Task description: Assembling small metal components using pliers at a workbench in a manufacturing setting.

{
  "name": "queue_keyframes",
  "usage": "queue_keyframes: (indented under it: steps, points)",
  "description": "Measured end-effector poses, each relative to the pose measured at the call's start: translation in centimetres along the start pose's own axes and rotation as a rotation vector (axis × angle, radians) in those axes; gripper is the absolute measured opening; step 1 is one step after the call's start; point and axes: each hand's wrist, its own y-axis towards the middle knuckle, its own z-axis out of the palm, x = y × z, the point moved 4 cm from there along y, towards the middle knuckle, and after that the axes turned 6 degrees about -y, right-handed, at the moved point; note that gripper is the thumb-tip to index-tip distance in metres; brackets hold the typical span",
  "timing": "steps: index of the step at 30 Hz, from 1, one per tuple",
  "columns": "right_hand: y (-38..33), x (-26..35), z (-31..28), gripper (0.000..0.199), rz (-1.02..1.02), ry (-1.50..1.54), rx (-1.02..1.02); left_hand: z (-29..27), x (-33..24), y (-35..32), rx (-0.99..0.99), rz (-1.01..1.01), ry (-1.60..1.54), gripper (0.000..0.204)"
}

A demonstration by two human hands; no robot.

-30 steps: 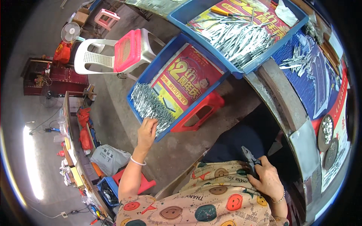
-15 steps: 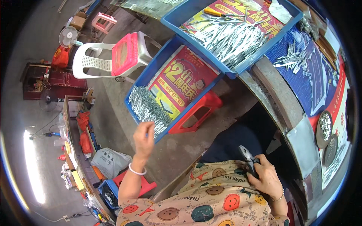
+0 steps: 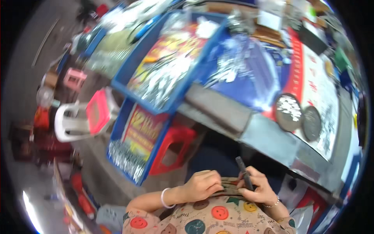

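Note:
My right hand (image 3: 258, 186) is wrapped round a pair of pliers (image 3: 242, 168), whose dark jaws point up and away in front of my patterned shirt. Close by on the left, my left hand (image 3: 203, 185) has its fingers curled together near my lap; whatever they may hold is hidden. Thin silvery metal pieces (image 3: 126, 159) lie heaped at the near end of the lower blue tray (image 3: 156, 150). Longer metal strips (image 3: 161, 84) are piled in the upper blue tray (image 3: 136, 95), along with a yellow-handled tool (image 3: 151, 59). Motion blurs much of the picture.
The bench's metal edge (image 3: 269, 134) runs in front of me. On it are a dark round dish (image 3: 289, 113) of small shiny parts, another round dish (image 3: 311, 124), and loose strips (image 3: 230, 66) on blue sheeting. A red stool (image 3: 173, 148) stands under the lower tray; a white chair (image 3: 72, 121) is farther left.
My view has swung right toward the bench. My left hand has moved from beside the lower tray's heap to my lap, near the pliers. The right hand still grips the pliers.

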Motion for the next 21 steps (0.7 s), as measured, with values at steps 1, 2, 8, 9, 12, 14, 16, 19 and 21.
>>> queue_keyframes:
  steps: [1, 2, 8, 9, 12, 14, 16, 19, 21]
  points:
    - [-0.7, 0.0, -0.4, 0.017, 0.011, 0.069, 0.001, -0.4, -0.6, 1.4, 0.007, 0.061, 0.030, 0.017]
    - [-1.3, 0.1, -0.9, 0.016, -0.021, 0.112, -0.032, -0.9, -1.2, 3.1, 0.005, 0.113, 0.094, 0.017]
    - [-3.5, -1.1, -2.5, 0.017, -0.105, 0.145, -0.155, -4.8, -1.4, 14.7, -0.195, 0.006, 0.354, 0.011]
    - [-3.6, -1.5, -2.7, 0.017, -0.082, 0.152, -0.161, -5.5, 0.0, 16.7, -0.208, 0.003, 0.396, 0.010]
    - [-3.8, -2.0, -2.9, 0.018, -0.103, 0.161, -0.147, -8.4, 3.9, 20.6, -0.297, 0.023, 0.596, 0.016]
    - [-4.2, -2.3, -3.2, 0.018, -0.139, 0.129, -0.160, -9.2, 5.9, 22.0, -0.278, -0.030, 0.786, 0.019]
    - [-4.3, -2.9, -3.5, 0.018, -0.133, 0.127, -0.166, -9.3, 6.5, 22.5, -0.236, -0.027, 0.878, 0.022]
    - [-4.2, -3.7, -3.9, 0.018, -0.108, 0.136, -0.172, -9.2, 6.7, 22.3, -0.243, -0.027, 0.985, 0.022]
    - [-4.0, -3.9, -4.2, 0.018, -0.092, 0.149, -0.173, -9.0, 7.2, 22.3, -0.216, -0.082, 0.997, 0.021]
